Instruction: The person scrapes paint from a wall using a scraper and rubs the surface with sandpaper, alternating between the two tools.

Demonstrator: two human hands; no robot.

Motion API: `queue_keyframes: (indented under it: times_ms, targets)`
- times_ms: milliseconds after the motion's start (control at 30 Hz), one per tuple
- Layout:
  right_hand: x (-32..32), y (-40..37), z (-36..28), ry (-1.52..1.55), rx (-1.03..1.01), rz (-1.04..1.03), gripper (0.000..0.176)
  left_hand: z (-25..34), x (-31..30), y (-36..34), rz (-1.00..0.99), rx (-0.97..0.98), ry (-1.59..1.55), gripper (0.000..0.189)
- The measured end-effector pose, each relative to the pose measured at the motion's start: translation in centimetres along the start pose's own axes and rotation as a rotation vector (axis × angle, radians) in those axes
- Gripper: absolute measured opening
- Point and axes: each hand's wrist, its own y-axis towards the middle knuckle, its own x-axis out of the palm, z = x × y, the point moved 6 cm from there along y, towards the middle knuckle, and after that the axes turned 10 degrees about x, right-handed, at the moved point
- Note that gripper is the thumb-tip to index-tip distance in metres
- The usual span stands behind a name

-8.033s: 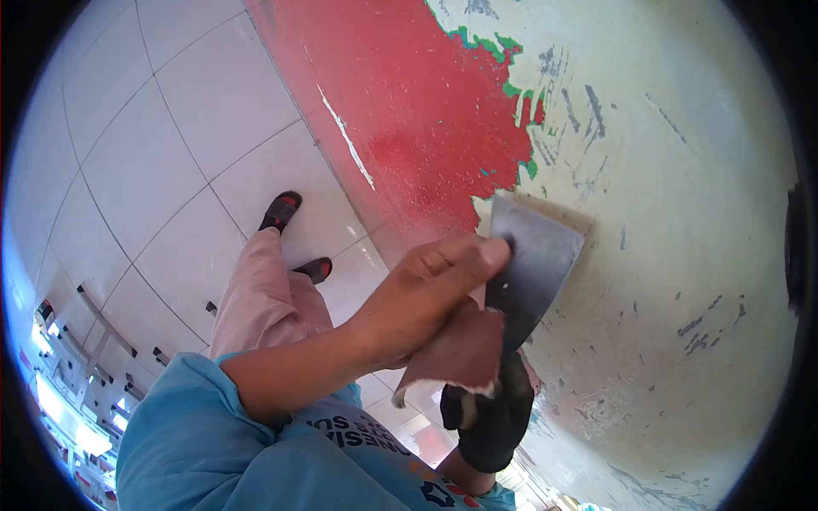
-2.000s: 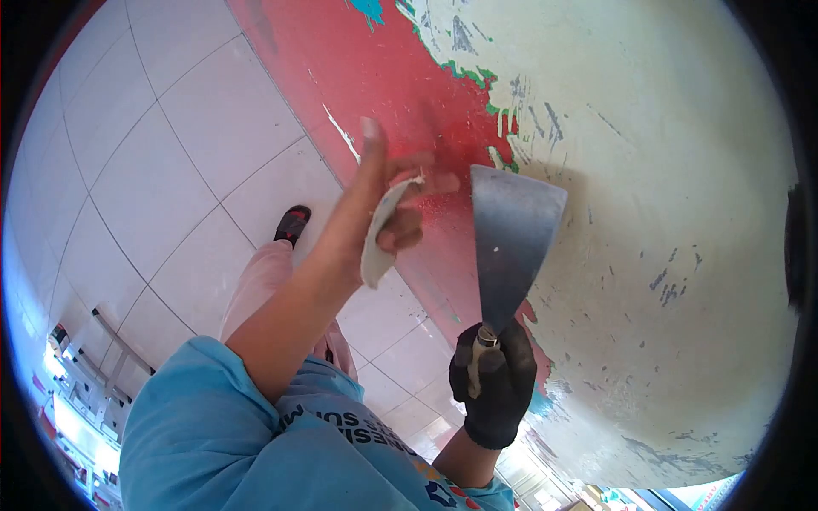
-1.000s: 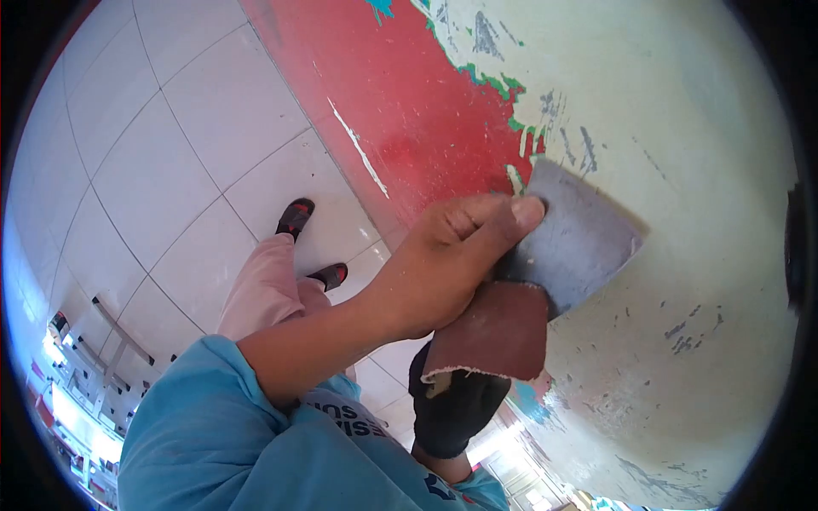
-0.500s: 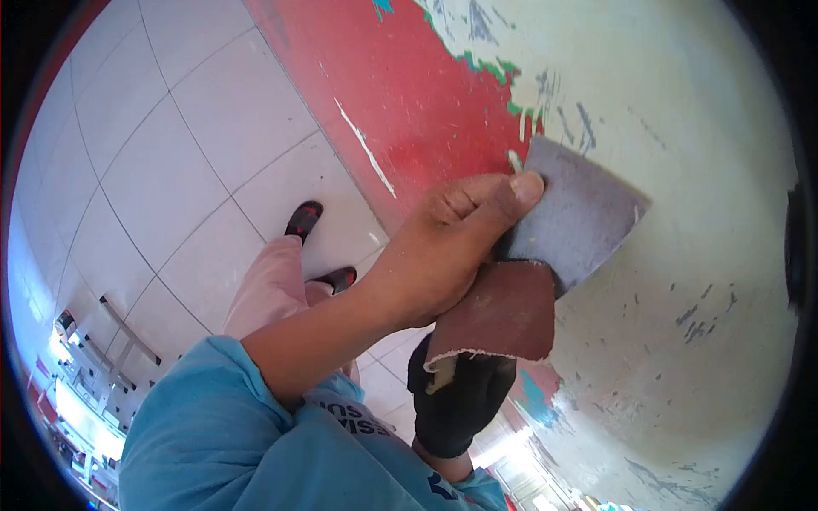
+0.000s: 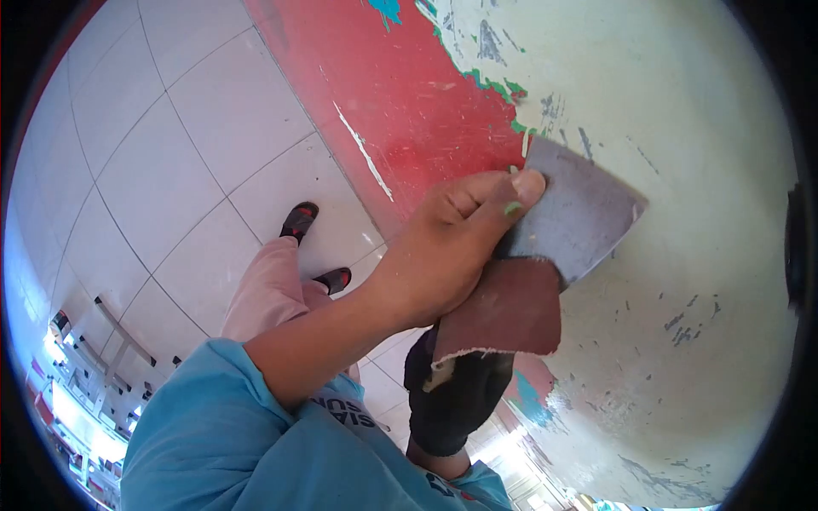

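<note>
My bare left hand pinches a flat grey metal scraper blade, its thumb pressed on the near corner. A green paint fleck sits on that thumb. Just below, a curved piece of brown sandpaper with a frayed pale edge touches the underside of the left hand. It lies over my right hand, which wears a black glove with a pale patch. The right hand looks closed, but the sandpaper covers its fingers and whatever they grip.
Close on the right is a wall with cream paint, grey scrapes and a red painted area. Ragged green and blue edges show between the colours. White floor tiles and a foot in a dark shoe lie left. A metal frame stands lower left.
A green fleck now shows on my left thumb. The sandpaper has shifted slightly right and up against the blade. My hands otherwise hold nearly the same pose.
</note>
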Motion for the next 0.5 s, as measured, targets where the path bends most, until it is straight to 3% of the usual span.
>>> queue_keyframes:
  times_ms: [67,100,133,200,333,400,500]
  targets:
    - [0.2,-0.9,-2.6,-0.569,-0.558,0.199,0.051,-0.9,-0.6,-0.3,-0.009,0.022,0.127,0.034]
    - [0.2,-1.3,-3.1,-0.662,-0.680,0.293,0.052,-1.2,-0.9,-0.4,-0.055,-0.011,0.249,0.033]
    - [0.3,-1.3,-3.2,-0.663,-0.683,0.289,0.052,-0.7,-1.0,0.2,-0.051,-0.010,0.249,0.033]
    - [0.0,-1.1,-1.8,-0.521,-0.452,0.177,0.051,0.3,-0.9,1.1,0.008,0.040,0.022,0.033]
    - [0.7,-0.1,-0.6,-0.199,-0.066,-0.017,0.049,1.0,-0.3,0.1,0.093,0.010,-0.052,0.033]
    - [1.0,0.1,-1.7,-0.287,-0.190,0.043,0.050,0.3,-0.7,-0.3,-0.084,-0.052,0.261,0.033]
    - [0.8,-0.9,-3.0,-0.567,-0.532,0.242,0.053,0.5,-0.3,0.1,-0.031,-0.058,0.033,0.032]
